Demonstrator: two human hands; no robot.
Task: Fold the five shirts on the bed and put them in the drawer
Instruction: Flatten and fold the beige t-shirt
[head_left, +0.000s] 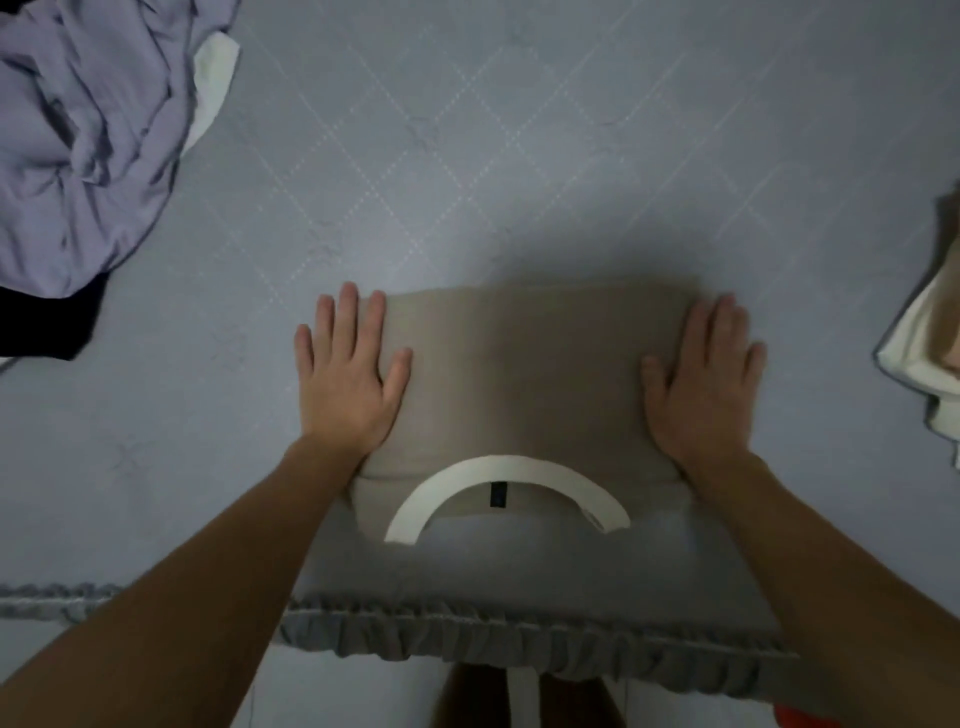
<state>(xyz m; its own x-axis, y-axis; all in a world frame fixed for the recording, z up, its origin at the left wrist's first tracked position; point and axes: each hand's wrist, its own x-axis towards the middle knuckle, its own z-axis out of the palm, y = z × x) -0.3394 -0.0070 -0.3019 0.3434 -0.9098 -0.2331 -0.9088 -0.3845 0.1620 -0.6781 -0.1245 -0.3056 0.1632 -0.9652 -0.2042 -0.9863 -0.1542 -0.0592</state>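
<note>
A person's left hand (349, 370) and right hand (702, 375), fingers straight and slightly spread, press flat on a folded beige shirt (524, 379), apparently smoothing it on the bed (519, 156).

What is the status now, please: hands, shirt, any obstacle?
Left hand and right hand open, flat on folded beige shirt. Lilac shirt pile far left, unfolded. Nothing in the way.
</note>
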